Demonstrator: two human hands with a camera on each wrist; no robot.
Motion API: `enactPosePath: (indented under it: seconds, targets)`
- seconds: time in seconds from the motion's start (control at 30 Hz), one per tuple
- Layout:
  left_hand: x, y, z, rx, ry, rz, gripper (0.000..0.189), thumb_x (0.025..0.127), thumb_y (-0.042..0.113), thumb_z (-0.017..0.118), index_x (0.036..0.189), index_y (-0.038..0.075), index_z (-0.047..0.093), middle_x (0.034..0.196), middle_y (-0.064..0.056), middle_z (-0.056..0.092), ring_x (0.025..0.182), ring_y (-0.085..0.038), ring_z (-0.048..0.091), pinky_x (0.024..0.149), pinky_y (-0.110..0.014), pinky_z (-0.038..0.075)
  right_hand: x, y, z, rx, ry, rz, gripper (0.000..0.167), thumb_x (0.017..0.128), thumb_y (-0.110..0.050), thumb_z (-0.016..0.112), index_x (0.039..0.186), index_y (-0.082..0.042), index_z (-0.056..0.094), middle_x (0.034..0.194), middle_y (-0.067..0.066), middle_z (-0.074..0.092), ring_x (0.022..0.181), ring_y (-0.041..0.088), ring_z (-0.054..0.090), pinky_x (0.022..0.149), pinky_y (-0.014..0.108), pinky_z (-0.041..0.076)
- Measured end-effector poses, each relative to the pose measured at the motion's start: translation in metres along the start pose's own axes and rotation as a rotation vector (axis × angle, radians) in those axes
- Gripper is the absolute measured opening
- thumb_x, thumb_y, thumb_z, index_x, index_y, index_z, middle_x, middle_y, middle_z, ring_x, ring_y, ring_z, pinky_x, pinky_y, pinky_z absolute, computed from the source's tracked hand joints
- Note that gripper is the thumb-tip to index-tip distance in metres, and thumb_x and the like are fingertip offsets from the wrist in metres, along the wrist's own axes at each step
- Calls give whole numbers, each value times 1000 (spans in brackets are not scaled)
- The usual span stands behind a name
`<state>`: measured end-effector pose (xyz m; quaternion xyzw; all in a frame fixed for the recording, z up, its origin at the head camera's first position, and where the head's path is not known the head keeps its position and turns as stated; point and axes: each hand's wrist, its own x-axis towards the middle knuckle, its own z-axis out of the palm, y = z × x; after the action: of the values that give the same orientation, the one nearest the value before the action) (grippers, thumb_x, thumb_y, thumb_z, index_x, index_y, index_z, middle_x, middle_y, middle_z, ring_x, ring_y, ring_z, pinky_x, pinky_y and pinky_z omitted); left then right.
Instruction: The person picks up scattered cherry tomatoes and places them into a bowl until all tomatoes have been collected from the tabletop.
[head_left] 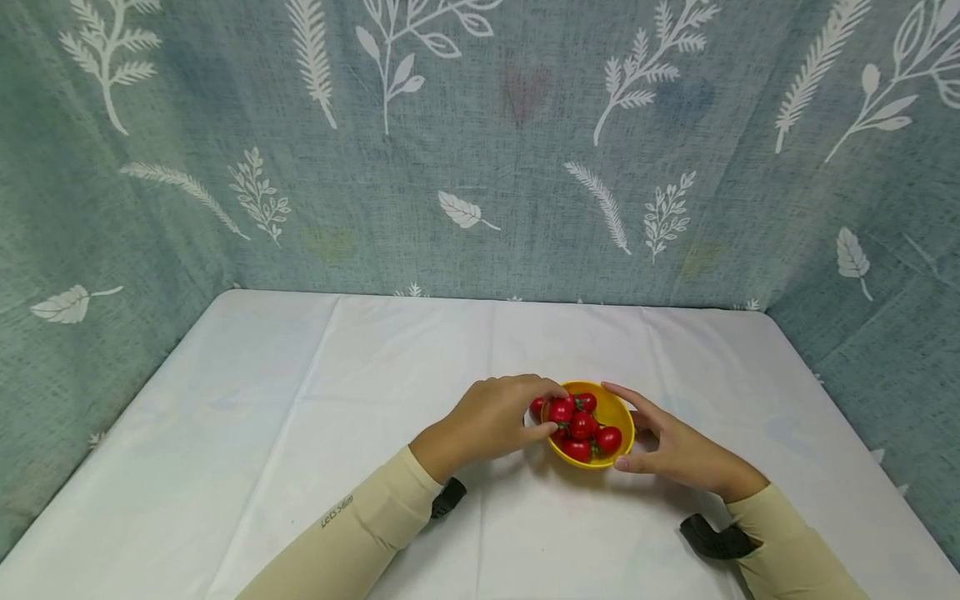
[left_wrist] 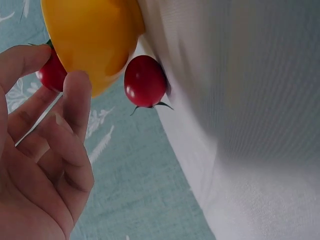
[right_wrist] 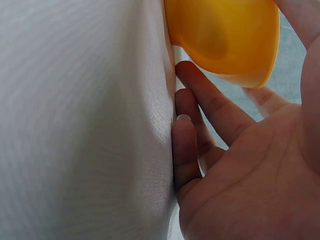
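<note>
A yellow bowl [head_left: 617,414] holding several red cherry tomatoes [head_left: 582,426] stands on the white-covered table. At the bowl's left rim, my left hand [head_left: 495,417] pinches one cherry tomato [left_wrist: 51,74] by its stem end and side, between thumb and fingertips. Another cherry tomato [left_wrist: 145,81] lies on the cloth just outside the bowl, partly under that hand in the head view. My right hand [head_left: 678,450] holds the bowl from the right, thumb at the near rim and index finger at the far rim. Its other fingers curl low beside the bowl's wall, by the cloth.
White cloth [head_left: 390,358] covers the table, with creases running front to back. A grey-green curtain [head_left: 525,167] with white leaf prints hangs behind the table and along both sides. Black wrist mounts [head_left: 716,537] show at the sleeves.
</note>
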<state>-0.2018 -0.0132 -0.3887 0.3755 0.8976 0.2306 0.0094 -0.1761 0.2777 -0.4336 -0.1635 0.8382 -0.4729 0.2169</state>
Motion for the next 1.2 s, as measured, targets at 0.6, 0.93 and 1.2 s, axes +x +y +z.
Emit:
enactPosePath:
  seconds: [0.6, 0.93, 1.2]
  targets:
    - [2, 5, 6, 27, -83, -18, 41, 92, 33, 71, 131, 22, 64, 118, 6, 70, 80, -5, 60, 65, -18, 47, -1, -1, 0, 14, -5, -17, 93, 90, -25, 76, 159, -37, 15, 144, 20, 53, 131, 35, 54, 94, 19, 47]
    - [1, 6, 9, 51, -122, -32, 39, 95, 34, 66, 133, 24, 63, 125, 5, 69, 76, -5, 55, 62, -19, 45, -2, -2, 0, 22, -10, -15, 92, 90, -24, 75, 159, -36, 15, 146, 20, 51, 134, 37, 51, 94, 17, 46]
    - [1, 5, 11, 53, -99, 1, 37, 95, 33, 66, 130, 23, 65, 121, 6, 70, 74, -4, 54, 61, -19, 45, -1, -2, -1, 25, -11, -26, 92, 90, -23, 75, 159, -36, 15, 146, 20, 51, 135, 37, 51, 95, 16, 45]
